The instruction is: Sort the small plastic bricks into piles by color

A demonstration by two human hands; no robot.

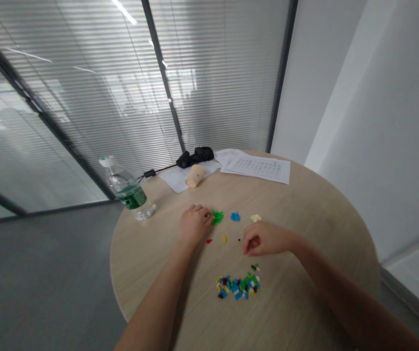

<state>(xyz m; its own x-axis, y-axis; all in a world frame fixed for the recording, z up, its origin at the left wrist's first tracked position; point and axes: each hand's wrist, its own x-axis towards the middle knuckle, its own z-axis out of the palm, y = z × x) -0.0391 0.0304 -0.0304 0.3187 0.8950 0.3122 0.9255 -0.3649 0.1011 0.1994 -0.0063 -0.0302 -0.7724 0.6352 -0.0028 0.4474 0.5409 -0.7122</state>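
Observation:
My left hand (195,225) rests on the table at the left edge of a small pile of green toy bricks (217,217). Its fingers are bent and slightly apart, fingertips at the pile. My right hand (262,239) is over the table with fingers curled together; whatever they may hold is hidden. Just beyond it lie cream bricks (256,218), with blue bricks (235,216) to their left. Between the hands are a few red bricks (209,241), a yellow brick (224,239) and a tiny dark brick (239,240). Nearer me spreads a mixed brick pile (237,286).
A water bottle (127,190) with a green label stands at the round table's (297,302) left edge. Toward the back, a paper cup (195,176) lies on its side near printed sheets (260,166) and a black folded item (198,155). Blinds and a wall rise behind.

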